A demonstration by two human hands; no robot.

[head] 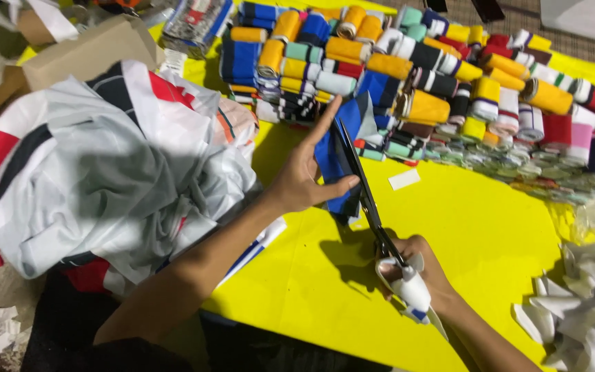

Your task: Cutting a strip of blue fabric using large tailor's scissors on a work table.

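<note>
A: Blue cloth (pixel 333 160) — where is it?

B: On the yellow sheet (pixel 476 234), just below the stack of rolls (pixel 408 76). Held up on edge, blue with a dark stripe.

A: Left hand (pixel 302 176)?

B: Grasping the cloth. Thumb pressed on its lower part, index finger stretched up along its left edge, other fingers hidden behind it.

A: Right hand (pixel 414 265)?

B: Clenched on the scissors (pixel 363 186), fingers through the handles, which are wrapped in white. Blades run up along the cloth's right side, touching it; can't tell how far they're parted.

A: Any containers?

B: A cardboard box (pixel 87 52), far left of the rolls. Contents not visible. A clear packet (pixel 194 24) sits just left of the rolls, contents unclear.

A: Rest?

B: Heap of white, red and black fabric (pixel 98 165) left of the rolls, beside the left forearm. White scraps (pixel 580 310) below the rolls at right. Small white slip (pixel 404 180) on the sheet just under the rolls.
</note>
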